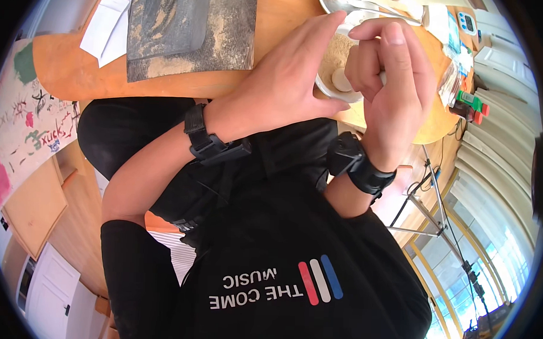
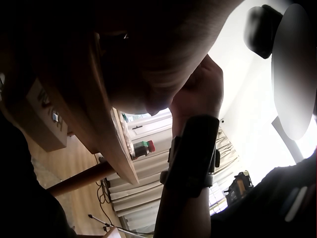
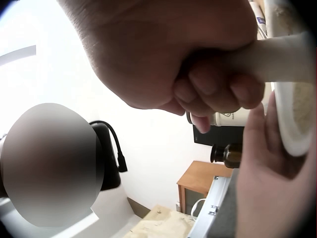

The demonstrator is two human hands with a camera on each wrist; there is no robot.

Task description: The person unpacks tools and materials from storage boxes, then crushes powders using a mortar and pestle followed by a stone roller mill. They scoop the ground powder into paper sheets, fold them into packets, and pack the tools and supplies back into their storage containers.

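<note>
In the head view my left hand (image 1: 280,80) holds a white mortar (image 1: 322,89) from its left side, thumb at the near side and fingers reaching along to the far side. Beige powder (image 1: 334,55) lies inside the mortar. A white pestle (image 3: 282,57) is gripped in my right hand (image 1: 400,78), with the fingers curled round its shaft. The rounded pestle end shows down in the powder. In the right wrist view the fingers of my left hand (image 3: 272,158) lie along the outside of the mortar. The left wrist view is dark and hides the mortar.
A dark board (image 1: 234,48) dusted with tan powder lies at the table's left, beside folded white paper (image 1: 103,32). Beyond the mortar is a metal dish (image 1: 332,3). A timer (image 1: 466,22) and a green-labelled bottle (image 1: 472,102) stand farther right. A tripod (image 1: 440,226) stands on the floor.
</note>
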